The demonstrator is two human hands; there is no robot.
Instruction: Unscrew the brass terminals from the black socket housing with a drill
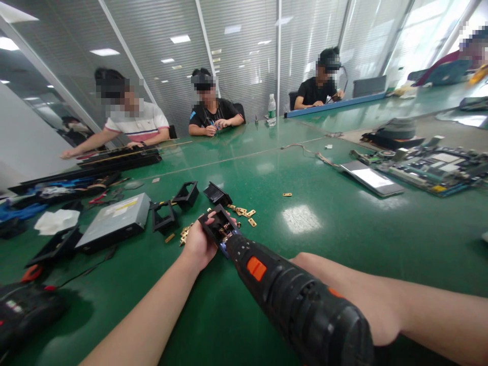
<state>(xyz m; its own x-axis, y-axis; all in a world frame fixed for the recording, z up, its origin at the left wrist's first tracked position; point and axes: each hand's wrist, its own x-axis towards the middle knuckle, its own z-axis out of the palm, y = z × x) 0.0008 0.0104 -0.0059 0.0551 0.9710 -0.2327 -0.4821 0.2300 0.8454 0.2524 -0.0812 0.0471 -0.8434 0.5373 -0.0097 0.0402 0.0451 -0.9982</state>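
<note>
My left hand grips a small black plastic housing with an open front, and coppery parts show inside it. A black electric screwdriver with an orange switch runs from the lower right, its nose at the housing's opening; the tip is hidden. Around that tool is my right hand, its fingers mostly behind the body. Small brass plates lie in a pile beside my left hand, and several more brass plates are scattered past the housing. Three similar black housings stand just beyond.
A silver disc drive lies at left, near a white tissue and a black-and-red tool. One brass plate lies apart. At right are a flat silver device and circuit boards. Several people sit across the green table.
</note>
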